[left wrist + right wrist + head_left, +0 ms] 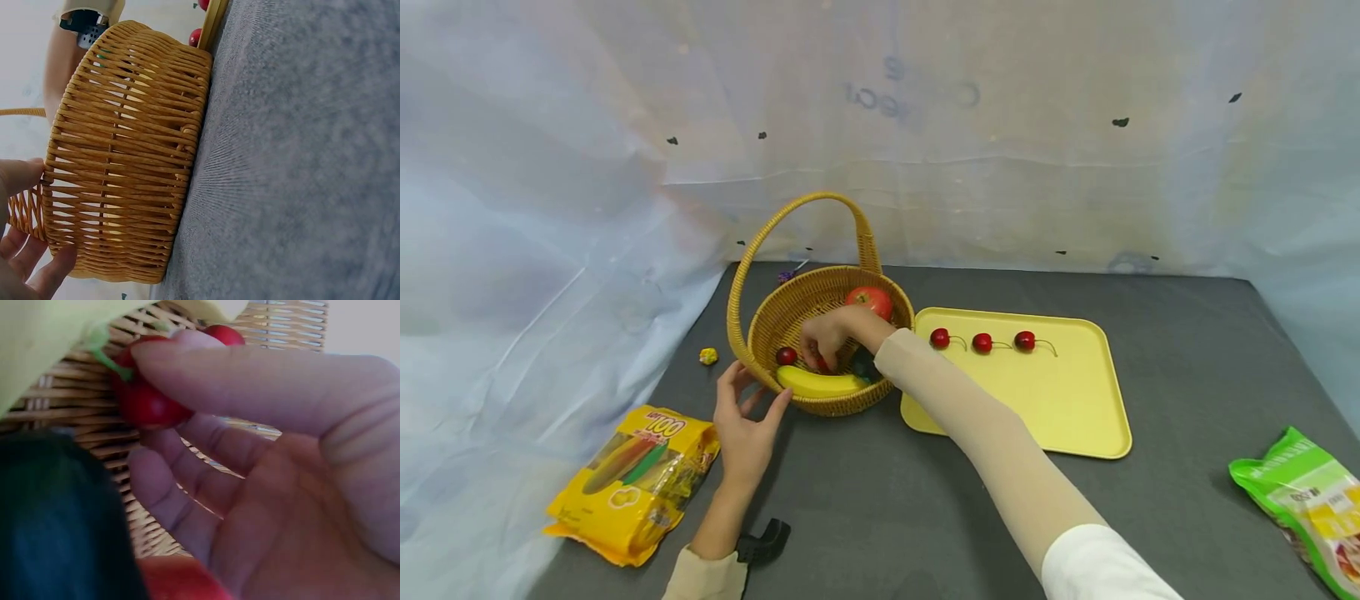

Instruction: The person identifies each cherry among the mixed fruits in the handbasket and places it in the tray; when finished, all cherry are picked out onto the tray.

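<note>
Where the right hand [827, 336] reaches down into the wicker basket [842, 406], I can see in its wrist view that thumb and fingers pinch a red cherry [147, 406], with a green stem showing at its side. The left hand [747, 433] grips the basket's near-left rim at the foot of the arched handle [820, 197], thumb on one side and fingers on the other.

Inside the basket, I make out a banana [820, 384] lying along the near wall, a second cherry [786, 356] just left of the right hand, a dark green item [862, 365] by the banana's right end, and a larger red fruit [874, 300] at the back right, partly behind the forearm.

Just right of the basket sits a yellow tray [1052, 408], its near-left part crossed from my head view by the beige sleeve [970, 408]. Three stemmed cherries [982, 342] lie in a row near its far edge.

Farther out on the dark grey table [865, 500], I have a yellow bag [640, 483] beside the left hand, a small yellow piece [708, 357] beyond it, a purple item [786, 276] behind the basket, and a green bag [1311, 512] at the far right.
</note>
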Tool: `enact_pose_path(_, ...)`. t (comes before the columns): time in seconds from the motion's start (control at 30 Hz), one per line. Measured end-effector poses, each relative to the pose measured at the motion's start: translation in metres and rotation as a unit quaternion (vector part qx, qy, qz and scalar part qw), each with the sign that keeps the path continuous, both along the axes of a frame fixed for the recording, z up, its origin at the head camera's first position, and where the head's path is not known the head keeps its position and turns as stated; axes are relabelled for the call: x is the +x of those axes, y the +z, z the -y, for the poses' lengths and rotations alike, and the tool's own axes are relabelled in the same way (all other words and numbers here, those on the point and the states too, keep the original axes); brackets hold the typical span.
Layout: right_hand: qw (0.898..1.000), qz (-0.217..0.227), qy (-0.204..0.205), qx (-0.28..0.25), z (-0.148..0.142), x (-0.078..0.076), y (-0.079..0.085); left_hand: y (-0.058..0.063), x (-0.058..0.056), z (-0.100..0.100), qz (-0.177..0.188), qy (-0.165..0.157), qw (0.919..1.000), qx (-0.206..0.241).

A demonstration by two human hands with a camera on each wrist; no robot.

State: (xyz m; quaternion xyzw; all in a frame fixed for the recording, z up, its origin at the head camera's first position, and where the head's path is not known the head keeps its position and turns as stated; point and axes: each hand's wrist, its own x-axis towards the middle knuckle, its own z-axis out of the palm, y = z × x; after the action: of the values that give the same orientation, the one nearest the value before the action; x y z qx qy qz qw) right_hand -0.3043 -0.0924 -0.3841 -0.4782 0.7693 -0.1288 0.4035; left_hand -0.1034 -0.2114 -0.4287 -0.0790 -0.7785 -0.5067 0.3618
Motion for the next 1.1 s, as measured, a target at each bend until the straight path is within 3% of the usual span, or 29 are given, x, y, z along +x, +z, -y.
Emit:
enact_pose_path(0.1,1.000,-0.005,0.014,-0.026,-0.004,0.001,0.009,-0.009,-0.004,0.005,0.004,-0.002,1.0000,0.008)
enact_pose_path(0.23,0.991,-0.014,0.016,-0.133,-0.028,-0.001,0.027,-0.024,-0.013,0.015,0.005,-0.013,0.9998,0.012)
enact_pose_path(0.4,0.961,-0.030,-0.035,-0.271,-0.084,-0.001,0.041,-0.029,-0.018,0.017,-0.010,-0.013,0.9998,0.009)
enact_pose_path(0.57,0.930,-0.019,-0.121,-0.346,-0.154,0.013,0.028,-0.030,-0.018,0.018,-0.017,-0.008,0.9998,0.007)
enact_pose_path(0.67,0.921,-0.006,-0.173,-0.348,-0.195,0.028,0.015,-0.029,-0.017,0.019,-0.014,-0.009,0.9998,0.013)
enact_pose_path(0.83,0.923,-0.026,-0.233,-0.306,-0.250,0.051,-0.014,-0.029,-0.016,0.018,-0.010,-0.016,0.9996,0.021)
enact_pose_path(1.1,0.923,-0.083,-0.278,-0.252,-0.292,0.075,-0.049,-0.028,-0.015,0.018,-0.003,-0.020,0.9995,0.026)
